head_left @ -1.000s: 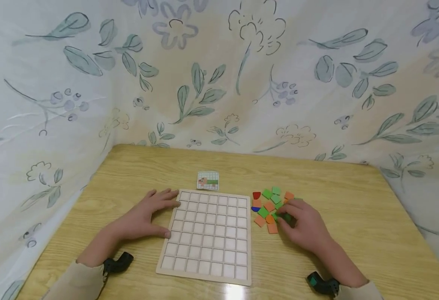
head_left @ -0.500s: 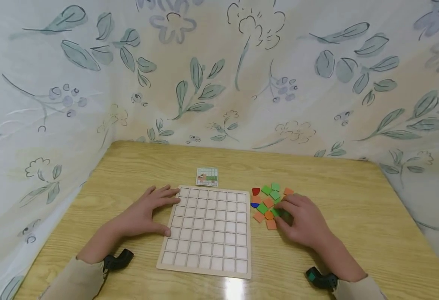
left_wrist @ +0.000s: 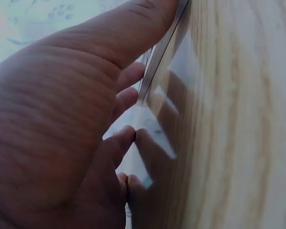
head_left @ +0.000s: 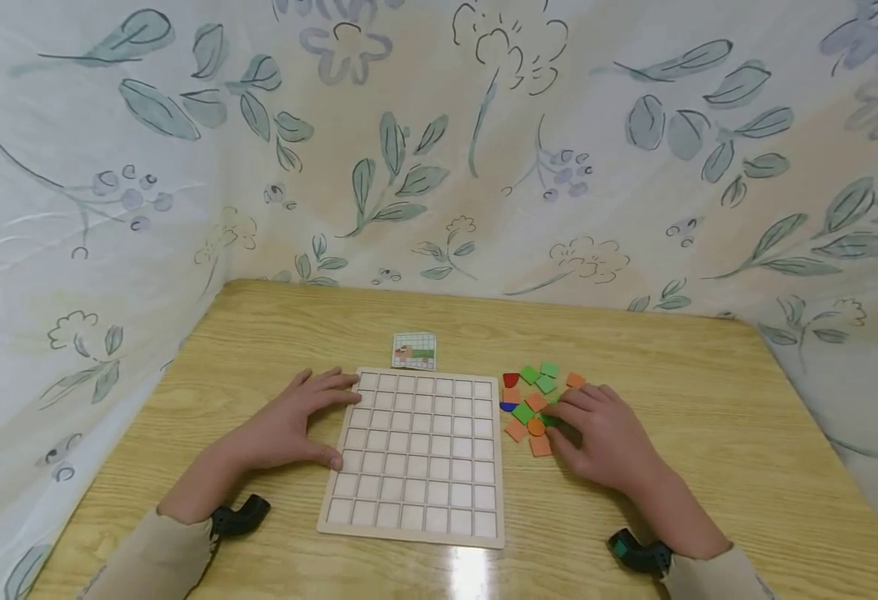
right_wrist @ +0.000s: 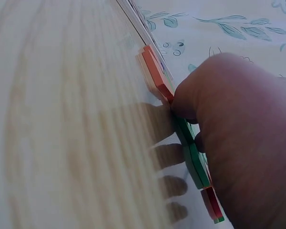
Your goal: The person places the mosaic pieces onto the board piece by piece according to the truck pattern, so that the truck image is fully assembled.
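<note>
A pale wooden grid board (head_left: 408, 471) lies flat with bare square cells. Along its left edge my left hand (head_left: 281, 429) is spread, thumb and fingertips touching the frame; the left wrist view has the thumb (left_wrist: 138, 28) against that edge. To the right of the board, my right hand (head_left: 607, 437) is lowered over a loose group of flat tiles, including a green square (head_left: 524, 412), an orange disc (head_left: 535, 427) and an orange square (head_left: 540, 447). Its thumb (right_wrist: 188, 98) touches the tiles at table level, near a green tile (right_wrist: 195, 164). The palm covers some pieces.
A small picture card (head_left: 413, 351) with a coloured grid pattern lies behind the board. A red rounded piece (head_left: 511, 380) and a blue one (head_left: 509, 407) sit by the board's right edge. Floral cloth (head_left: 439, 167) hangs behind the wooden table (head_left: 303, 325).
The head view has tilted slightly, so everything sits a little higher in it. My right hand has shifted slightly left over the tiles; my left hand stays at the board's edge.
</note>
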Demonstrator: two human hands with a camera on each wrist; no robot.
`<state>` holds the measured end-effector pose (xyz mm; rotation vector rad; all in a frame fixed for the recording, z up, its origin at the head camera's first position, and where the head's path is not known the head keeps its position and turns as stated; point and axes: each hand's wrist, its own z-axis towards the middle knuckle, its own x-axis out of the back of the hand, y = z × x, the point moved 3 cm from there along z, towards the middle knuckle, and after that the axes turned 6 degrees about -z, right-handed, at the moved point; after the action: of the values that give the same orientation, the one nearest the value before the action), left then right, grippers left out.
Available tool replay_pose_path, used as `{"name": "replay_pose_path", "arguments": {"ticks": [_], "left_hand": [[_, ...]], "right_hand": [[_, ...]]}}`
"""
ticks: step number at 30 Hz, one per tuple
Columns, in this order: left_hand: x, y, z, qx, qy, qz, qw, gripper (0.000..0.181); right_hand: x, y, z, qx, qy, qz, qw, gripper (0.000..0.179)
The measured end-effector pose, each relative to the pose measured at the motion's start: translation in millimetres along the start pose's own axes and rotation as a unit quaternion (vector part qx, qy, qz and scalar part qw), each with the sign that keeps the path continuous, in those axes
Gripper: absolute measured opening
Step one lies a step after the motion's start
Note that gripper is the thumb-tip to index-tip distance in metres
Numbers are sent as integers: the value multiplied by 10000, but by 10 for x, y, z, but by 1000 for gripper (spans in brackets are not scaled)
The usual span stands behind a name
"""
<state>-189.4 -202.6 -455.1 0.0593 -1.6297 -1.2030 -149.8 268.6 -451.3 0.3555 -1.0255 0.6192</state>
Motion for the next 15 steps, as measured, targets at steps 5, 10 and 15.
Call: {"name": "replay_pose_path", "arguments": {"ticks": [5,10,15], "left_hand": [[-15,-6,-5,41,-41,-101,9999,96],[-2,-3,-10,-38,26,-81,10000,96],[6,7,-11,-20,10,-108,9999,97]], "right_hand": [[-1,17,-4,25,81,153,9998,19],[-5,23,0,241,204,447,9985,18],[12,4,12,453,261,507,9973,20]]}}
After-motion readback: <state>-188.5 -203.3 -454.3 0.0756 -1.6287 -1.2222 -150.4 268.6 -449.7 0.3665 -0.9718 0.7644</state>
